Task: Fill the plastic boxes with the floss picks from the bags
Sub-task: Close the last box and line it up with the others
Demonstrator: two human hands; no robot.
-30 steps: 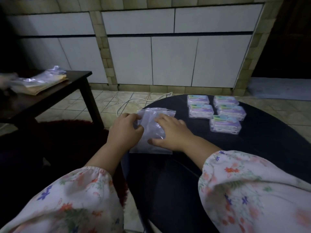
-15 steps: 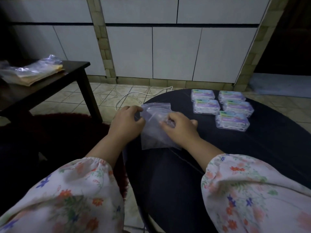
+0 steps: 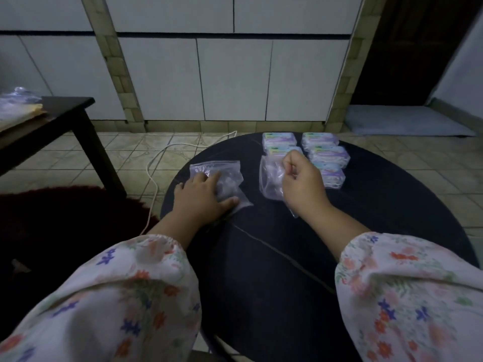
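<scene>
Head view: left hand (image 3: 202,197) flat on one bag (image 3: 215,169), right hand (image 3: 303,182) pinching another bag (image 3: 270,180) before plastic boxes (image 3: 329,155)

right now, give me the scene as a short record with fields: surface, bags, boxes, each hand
surface: round black table
bags: two clear plastic bags; the left bag lies flat on the table, the right bag is lifted and crumpled
boxes: stack of plastic boxes with purple labels at the far side, lids closed, partly hidden behind the right hand
left hand: rests on the left bag, fingers spread
right hand: pinches the right bag
side table: dark, to the left, holding more clear bags
</scene>
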